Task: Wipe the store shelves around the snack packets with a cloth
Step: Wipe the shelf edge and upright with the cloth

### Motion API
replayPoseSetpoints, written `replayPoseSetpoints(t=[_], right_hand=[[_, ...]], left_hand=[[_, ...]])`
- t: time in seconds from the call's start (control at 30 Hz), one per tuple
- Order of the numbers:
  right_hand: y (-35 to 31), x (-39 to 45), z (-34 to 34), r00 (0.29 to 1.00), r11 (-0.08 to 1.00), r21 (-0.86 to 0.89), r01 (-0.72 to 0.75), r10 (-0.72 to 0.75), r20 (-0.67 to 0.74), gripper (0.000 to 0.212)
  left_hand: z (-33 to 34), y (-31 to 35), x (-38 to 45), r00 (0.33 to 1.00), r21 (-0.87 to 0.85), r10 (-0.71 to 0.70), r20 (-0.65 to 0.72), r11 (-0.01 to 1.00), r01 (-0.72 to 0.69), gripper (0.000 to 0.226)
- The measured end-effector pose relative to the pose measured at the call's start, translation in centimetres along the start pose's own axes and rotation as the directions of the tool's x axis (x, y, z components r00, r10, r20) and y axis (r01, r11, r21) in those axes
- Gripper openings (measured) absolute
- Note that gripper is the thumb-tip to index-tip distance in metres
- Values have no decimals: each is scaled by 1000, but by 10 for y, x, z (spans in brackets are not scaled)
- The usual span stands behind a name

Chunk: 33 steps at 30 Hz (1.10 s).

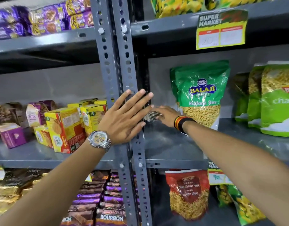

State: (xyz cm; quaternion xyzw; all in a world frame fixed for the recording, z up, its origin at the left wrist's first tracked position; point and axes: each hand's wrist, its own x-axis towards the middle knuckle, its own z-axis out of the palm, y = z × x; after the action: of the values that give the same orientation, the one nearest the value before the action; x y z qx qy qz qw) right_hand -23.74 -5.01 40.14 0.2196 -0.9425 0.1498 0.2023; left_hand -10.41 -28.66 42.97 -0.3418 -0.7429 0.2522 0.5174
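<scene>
Head view: left hand [124,117] lies open and flat against the upright post [119,75]; right hand [165,115] presses a cloth [152,115] on the shelf [169,144], beside the green packet [201,93].

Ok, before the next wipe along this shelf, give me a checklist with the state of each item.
1. Cloth in the right hand: ok, though only a checked corner shows under the fingers.
2. Cloth touching the shelf: cannot tell, the hand hides the contact.
3. Left hand braced: ok, flat on the upright post, fingers spread.
4. Path clear on the right: not ok, the Balaji packet stands right beside the right hand.
5. Packet upright: ok.
6. Shelf clean in front: not ok, pale smudges show near the front edge.
</scene>
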Motion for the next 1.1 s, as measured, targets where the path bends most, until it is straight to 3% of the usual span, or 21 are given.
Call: replayPoseSetpoints(t=[0.27,0.47,0.7,0.87,1.1], right_hand=[[41,65,55,966,986,-7,-168,166,198,42],[25,67,52,907,978,67,-195,154,392,43],[32,75,60,906,977,95,-190,137,400,42],[21,52,56,918,968,209,-136,44,394,41],[-8,-37,21,896,935,342,91,-227,382,38]], left_hand=[[6,-1,0,999,16,-1,-33,1000,2,58],[5,0,0,999,8,-12,-42,1000,13,57],[5,1,-1,999,35,-18,-30,999,19,58],[3,1,-1,1000,45,-14,-16,999,15,57],[-1,3,-1,999,49,-32,3,998,31,57]])
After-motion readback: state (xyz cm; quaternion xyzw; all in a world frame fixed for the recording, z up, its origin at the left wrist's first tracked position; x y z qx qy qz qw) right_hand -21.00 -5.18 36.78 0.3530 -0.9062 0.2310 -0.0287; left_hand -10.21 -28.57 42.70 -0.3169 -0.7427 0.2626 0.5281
